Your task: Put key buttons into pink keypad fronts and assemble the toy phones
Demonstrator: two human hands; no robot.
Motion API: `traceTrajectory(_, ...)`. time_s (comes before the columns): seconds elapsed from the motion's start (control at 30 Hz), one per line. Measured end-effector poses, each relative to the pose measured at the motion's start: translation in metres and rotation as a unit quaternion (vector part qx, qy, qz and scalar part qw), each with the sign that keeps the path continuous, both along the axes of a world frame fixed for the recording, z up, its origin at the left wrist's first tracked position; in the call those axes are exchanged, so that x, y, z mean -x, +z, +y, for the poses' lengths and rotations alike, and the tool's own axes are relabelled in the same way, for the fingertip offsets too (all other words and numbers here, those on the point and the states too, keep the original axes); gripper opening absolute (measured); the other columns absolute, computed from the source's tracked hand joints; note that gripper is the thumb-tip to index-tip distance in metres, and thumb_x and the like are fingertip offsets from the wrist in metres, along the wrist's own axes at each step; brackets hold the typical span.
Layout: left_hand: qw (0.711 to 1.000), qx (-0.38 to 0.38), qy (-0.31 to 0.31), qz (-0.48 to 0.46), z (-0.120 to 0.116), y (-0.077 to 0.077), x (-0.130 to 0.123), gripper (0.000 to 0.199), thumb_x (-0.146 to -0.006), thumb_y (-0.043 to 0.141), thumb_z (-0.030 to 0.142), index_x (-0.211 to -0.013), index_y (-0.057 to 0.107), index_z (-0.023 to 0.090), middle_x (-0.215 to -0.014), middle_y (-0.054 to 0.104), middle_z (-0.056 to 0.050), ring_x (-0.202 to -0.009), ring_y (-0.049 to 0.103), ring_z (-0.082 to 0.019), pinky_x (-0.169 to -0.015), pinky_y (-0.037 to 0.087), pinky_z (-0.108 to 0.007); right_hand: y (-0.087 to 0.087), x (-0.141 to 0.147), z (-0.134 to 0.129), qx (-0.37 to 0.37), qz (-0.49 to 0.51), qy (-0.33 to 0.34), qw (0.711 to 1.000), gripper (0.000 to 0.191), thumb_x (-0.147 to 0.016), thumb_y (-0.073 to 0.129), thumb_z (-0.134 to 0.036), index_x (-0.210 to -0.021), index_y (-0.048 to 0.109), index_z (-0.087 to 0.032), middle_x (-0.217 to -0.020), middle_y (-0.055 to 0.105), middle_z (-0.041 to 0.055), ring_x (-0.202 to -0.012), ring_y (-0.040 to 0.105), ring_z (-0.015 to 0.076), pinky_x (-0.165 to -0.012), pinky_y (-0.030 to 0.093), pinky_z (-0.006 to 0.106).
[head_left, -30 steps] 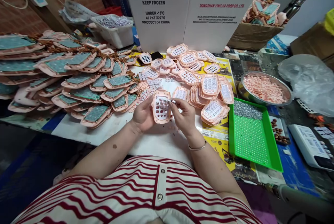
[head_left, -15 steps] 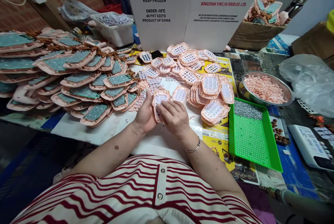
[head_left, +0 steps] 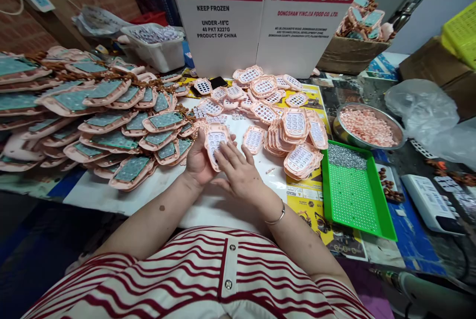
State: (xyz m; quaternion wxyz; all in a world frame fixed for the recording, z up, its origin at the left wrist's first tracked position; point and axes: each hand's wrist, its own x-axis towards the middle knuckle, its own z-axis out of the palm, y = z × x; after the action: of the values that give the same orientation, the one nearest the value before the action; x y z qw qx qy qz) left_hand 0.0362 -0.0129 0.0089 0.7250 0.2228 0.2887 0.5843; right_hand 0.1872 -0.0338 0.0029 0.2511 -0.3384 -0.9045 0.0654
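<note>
The left hand (head_left: 197, 162) holds a pink cover (head_left: 215, 135); the right hand (head_left: 241, 175), fingers spread, overlaps it at five o'clock.

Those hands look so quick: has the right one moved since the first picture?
Yes: judged against the green tray, the right hand has shifted left, partly over the held casing.

A pale pink, rounded plastic shell (head_left: 213, 144) with a white button grid (head_left: 215, 137) is resting tilted in the left hand (head_left: 197, 162), grid facing up, the right hand (head_left: 241, 174) partly covering its lower right side.
</note>
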Motion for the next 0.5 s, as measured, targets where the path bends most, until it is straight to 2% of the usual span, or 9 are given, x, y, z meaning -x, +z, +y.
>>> traceTrajectory(0.1,0.998,-0.026,0.046,0.03,0.014,0.001,0.016,0.066,-0.075,0.062,0.077,-0.112,0.064,0.023,-0.107,0.073,-0.01,-0.11,0.068,-0.031,-0.083,0.061,-0.042,0.013,-0.013,0.017,-0.002,0.044,-0.1,0.994,0.053,-0.099,0.045,-0.048,-0.142,0.052,-0.017,-0.148,0.051,0.0181,-0.137,0.047,0.0294,-0.113,0.035,0.05)
traceTrajectory(0.17,0.997,-0.03,0.059,0.034,0.021,0.001,0.03,0.071,-0.073,0.059,0.082,-0.113,0.065,0.024,-0.109,0.072,-0.009,-0.097,0.072,-0.028,-0.074,0.062,-0.04,0.023,-0.021,0.035,0.009,0.043,-0.163,0.986,0.042,-0.1,0.044,-0.039,-0.131,0.061,-0.016,-0.131,0.063,0.0175,-0.122,0.057,0.0283,-0.102,0.042,0.044)
traceTrajectory(0.2,0.997,-0.032,0.064,0.03,0.024,0.001,0.037,0.072,-0.072,0.057,0.083,-0.112,0.065,0.024,-0.109,0.071,-0.008,-0.091,0.072,-0.026,-0.07,0.062,-0.039,0.027,-0.024,0.044,0.025,0.011,-0.178,0.984,0.037,-0.1,0.045,-0.035,-0.124,0.065,-0.015,-0.121,0.068,0.0173,-0.114,0.06,0.0284,-0.097,0.044,0.043)
traceTrajectory(0.27,0.997,-0.032,0.073,0.022,0.027,0.0,0.049,0.074,-0.071,0.056,0.085,-0.11,0.066,0.024,-0.11,0.071,-0.008,-0.083,0.072,-0.024,-0.063,0.061,-0.036,0.032,-0.023,0.061,0.071,-0.092,-0.181,0.977,0.029,-0.097,0.048,-0.026,-0.11,0.071,-0.015,-0.106,0.071,0.0159,-0.1,0.063,0.0279,-0.085,0.045,0.039)
traceTrajectory(0.37,0.996,-0.013,0.085,0.025,0.028,-0.001,0.058,0.075,-0.07,0.054,0.087,-0.107,0.067,0.023,-0.108,0.071,-0.009,-0.086,0.071,-0.026,-0.061,0.061,-0.035,0.027,-0.007,0.077,0.136,-0.218,-0.152,0.954,0.026,-0.091,0.05,-0.015,-0.096,0.075,-0.016,-0.095,0.073,0.013,-0.086,0.064,0.0245,-0.073,0.041,0.034)
traceTrajectory(0.43,0.995,-0.004,0.097,0.025,0.028,0.001,0.06,0.074,-0.073,0.051,0.087,-0.107,0.066,0.022,-0.107,0.07,-0.009,-0.091,0.071,-0.028,-0.062,0.061,-0.036,0.018,0.008,0.078,0.158,-0.254,-0.136,0.944,0.027,-0.091,0.048,-0.014,-0.092,0.075,-0.015,-0.091,0.073,0.0126,-0.082,0.063,0.0234,-0.069,0.038,0.033)
traceTrajectory(0.5,0.994,0.0,0.106,0.02,0.028,0.005,0.06,0.073,-0.079,0.045,0.086,-0.109,0.065,0.022,-0.107,0.069,-0.009,-0.094,0.071,-0.029,-0.064,0.061,-0.037,0.01,0.021,0.074,0.165,-0.268,-0.137,0.939,0.029,-0.094,0.047,-0.02,-0.09,0.075,-0.013,-0.089,0.072,0.0141,-0.079,0.062,0.0237,-0.068,0.037,0.034)
